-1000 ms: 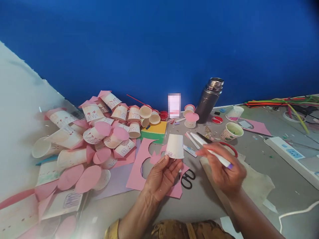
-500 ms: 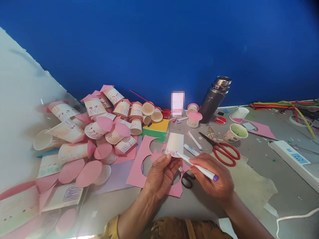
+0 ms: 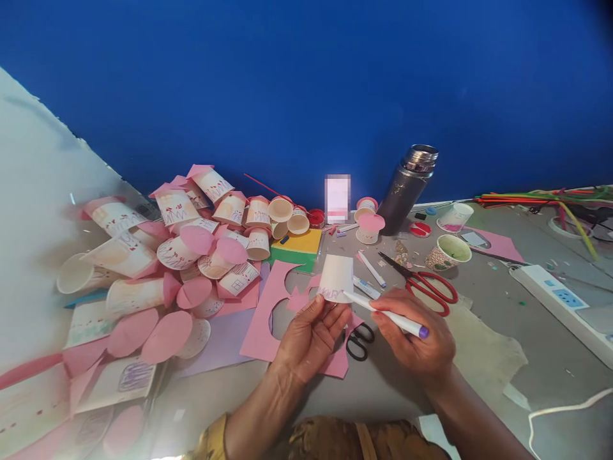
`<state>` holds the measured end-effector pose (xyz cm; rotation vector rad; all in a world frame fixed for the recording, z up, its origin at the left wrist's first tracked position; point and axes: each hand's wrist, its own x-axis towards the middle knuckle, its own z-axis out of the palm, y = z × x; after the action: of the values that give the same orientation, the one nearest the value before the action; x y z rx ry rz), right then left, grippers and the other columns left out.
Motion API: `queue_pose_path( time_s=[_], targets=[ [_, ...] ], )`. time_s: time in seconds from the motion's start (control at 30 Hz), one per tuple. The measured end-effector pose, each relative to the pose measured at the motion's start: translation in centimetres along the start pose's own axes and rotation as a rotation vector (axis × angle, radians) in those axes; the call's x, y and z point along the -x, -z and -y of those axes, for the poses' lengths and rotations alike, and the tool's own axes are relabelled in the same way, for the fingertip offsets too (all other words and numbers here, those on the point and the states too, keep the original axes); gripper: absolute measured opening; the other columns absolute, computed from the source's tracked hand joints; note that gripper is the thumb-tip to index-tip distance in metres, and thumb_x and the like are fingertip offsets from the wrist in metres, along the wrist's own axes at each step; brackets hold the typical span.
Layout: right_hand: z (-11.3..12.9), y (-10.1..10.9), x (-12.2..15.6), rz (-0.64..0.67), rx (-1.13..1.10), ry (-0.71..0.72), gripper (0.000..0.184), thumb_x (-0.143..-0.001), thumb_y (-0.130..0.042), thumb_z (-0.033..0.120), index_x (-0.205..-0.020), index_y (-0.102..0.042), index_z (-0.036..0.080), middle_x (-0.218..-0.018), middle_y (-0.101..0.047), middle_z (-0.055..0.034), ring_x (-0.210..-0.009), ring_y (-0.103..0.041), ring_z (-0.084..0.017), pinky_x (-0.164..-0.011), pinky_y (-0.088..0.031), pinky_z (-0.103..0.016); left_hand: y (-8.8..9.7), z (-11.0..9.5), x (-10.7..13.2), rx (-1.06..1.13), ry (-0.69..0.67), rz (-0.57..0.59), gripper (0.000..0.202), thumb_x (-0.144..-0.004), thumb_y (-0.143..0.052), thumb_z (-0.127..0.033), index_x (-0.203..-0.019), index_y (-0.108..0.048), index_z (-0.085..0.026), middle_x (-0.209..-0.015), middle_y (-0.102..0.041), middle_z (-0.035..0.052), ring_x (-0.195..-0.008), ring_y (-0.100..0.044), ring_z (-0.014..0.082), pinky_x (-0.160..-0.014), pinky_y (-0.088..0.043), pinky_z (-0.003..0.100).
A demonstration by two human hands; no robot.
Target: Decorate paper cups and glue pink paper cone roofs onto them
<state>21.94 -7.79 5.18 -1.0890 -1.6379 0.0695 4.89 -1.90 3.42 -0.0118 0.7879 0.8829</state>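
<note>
A white paper cup (image 3: 336, 276) is upside down in my left hand (image 3: 311, 338), its rim held by the thumb and fingers from below. Purple zigzag marks run along the cup near its rim. My right hand (image 3: 419, 332) is closed around a white marker (image 3: 400, 319) with a purple end, and the tip touches the cup's right side by the rim. Under and beside my left hand lies a cut sheet of pink paper (image 3: 258, 319) with round holes. Black-handled scissors (image 3: 360, 342) rest at its right edge.
Many decorated paper cups with pink paper tops (image 3: 196, 239) are piled on the left. Red-handled scissors (image 3: 431, 291), a dark flask (image 3: 407, 191), a green-lined cup (image 3: 447, 250) and a power strip (image 3: 562, 306) stand or lie to the right. A blue wall (image 3: 306, 83) rises behind.
The purple zigzag now reaches further right along the cup, and the marker has shifted slightly right with my right hand. The whole view has moved a little.
</note>
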Motion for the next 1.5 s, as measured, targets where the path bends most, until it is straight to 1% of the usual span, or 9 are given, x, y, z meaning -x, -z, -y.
queue_pose_path(
  time_s=[0.33, 0.53, 0.7, 0.83, 0.93, 1.03, 1.2, 1.4, 1.5],
  targets=[
    [-0.5, 0.3, 0.5, 0.029, -0.029, -0.026, 0.016, -0.092, -0.064, 0.010, -0.102, -0.068, 0.023, -0.082, -0.074, -0.0028, -0.074, -0.070, -0.018, -0.069, -0.056, -0.027, -0.4, -0.2, 0.4, 0.020, 0.024, -0.087, 0.024, -0.101, -0.051, -0.010, -0.085, -0.069, -0.010, -0.079, -0.079, 0.0125, -0.072, -0.079, 0.0216, -0.072, -0.067, 0.033],
    [-0.8, 0.5, 0.9, -0.001, -0.025, -0.038, 0.017, -0.092, -0.065, 0.010, -0.102, -0.068, 0.023, -0.083, -0.073, -0.0027, -0.074, -0.070, -0.017, -0.069, -0.056, -0.027, -0.6, -0.4, 0.4, 0.034, 0.005, -0.110, 0.025, -0.101, -0.051, -0.009, -0.085, -0.069, -0.009, -0.081, -0.080, 0.0143, -0.073, -0.080, 0.0228, -0.071, -0.067, 0.034],
    [-1.0, 0.6, 1.1, -0.037, -0.046, -0.050, 0.019, -0.092, -0.064, 0.009, -0.103, -0.068, 0.023, -0.083, -0.073, -0.0029, -0.075, -0.069, -0.018, -0.069, -0.056, -0.028, -0.8, -0.4, 0.5, 0.024, 0.027, -0.124, 0.026, -0.102, -0.050, -0.009, -0.084, -0.068, -0.009, -0.079, -0.079, 0.0131, -0.071, -0.079, 0.0222, -0.067, -0.067, 0.032],
    [-1.0, 0.7, 1.0, -0.017, -0.061, -0.032, 0.020, -0.091, -0.065, 0.008, -0.103, -0.068, 0.023, -0.081, -0.074, -0.0027, -0.075, -0.070, -0.019, -0.068, -0.056, -0.029, -0.8, -0.4, 0.5, 0.030, 0.034, -0.145, 0.025, -0.102, -0.048, -0.009, -0.086, -0.068, -0.009, -0.080, -0.079, 0.0131, -0.071, -0.079, 0.0211, -0.066, -0.066, 0.029],
    [-1.1, 0.9, 1.0, -0.060, -0.054, -0.035, 0.020, -0.090, -0.065, 0.008, -0.103, -0.069, 0.023, -0.081, -0.074, -0.0025, -0.076, -0.070, -0.019, -0.069, -0.057, -0.029, -0.7, -0.4, 0.3, 0.025, 0.052, -0.142, 0.023, -0.102, -0.048, -0.008, -0.091, -0.068, -0.010, -0.080, -0.080, 0.0125, -0.069, -0.079, 0.0203, -0.065, -0.065, 0.028],
    [-1.2, 1.0, 1.0, -0.051, -0.051, -0.043, 0.019, -0.090, -0.065, 0.008, -0.102, -0.069, 0.023, -0.080, -0.074, -0.0019, -0.075, -0.070, -0.019, -0.069, -0.057, -0.030, -0.6, -0.5, 0.1, 0.029, 0.070, -0.137, 0.023, -0.102, -0.047, -0.008, -0.094, -0.068, -0.010, -0.080, -0.080, 0.0123, -0.069, -0.079, 0.0195, -0.065, -0.064, 0.026],
    [-1.3, 1.0, 1.3, -0.095, -0.044, -0.061, 0.017, -0.091, -0.064, 0.009, -0.099, -0.069, 0.023, -0.080, -0.074, -0.0017, -0.075, -0.071, -0.018, -0.070, -0.057, -0.030, -0.5, -0.6, 0.0, 0.041, 0.092, -0.132, 0.022, -0.102, -0.045, -0.008, -0.108, -0.066, -0.011, -0.081, -0.080, 0.0099, -0.073, -0.079, 0.0184, -0.066, -0.063, 0.023],
    [-1.5, 1.3, 1.3, -0.140, -0.035, -0.089, 0.014, -0.090, -0.066, 0.012, -0.096, -0.071, 0.023, -0.079, -0.075, -0.0022, -0.073, -0.072, -0.019, -0.067, -0.058, -0.030, -0.3, -0.6, 0.1, 0.039, 0.114, -0.113, 0.023, -0.103, -0.043, -0.008, -0.103, -0.066, -0.010, -0.081, -0.080, 0.0107, -0.069, -0.079, 0.0174, -0.065, -0.063, 0.022],
    [-1.5, 1.4, 1.2, -0.119, -0.053, -0.081, 0.013, -0.090, -0.066, 0.013, -0.096, -0.072, 0.023, -0.078, -0.075, -0.0017, -0.072, -0.072, -0.019, -0.067, -0.058, -0.030, -0.2, -0.6, 0.0, 0.040, 0.117, -0.121, 0.023, -0.103, -0.043, -0.009, -0.106, -0.066, -0.009, -0.081, -0.080, 0.0116, -0.069, -0.078, 0.0168, -0.065, -0.063, 0.020]
  ],
)
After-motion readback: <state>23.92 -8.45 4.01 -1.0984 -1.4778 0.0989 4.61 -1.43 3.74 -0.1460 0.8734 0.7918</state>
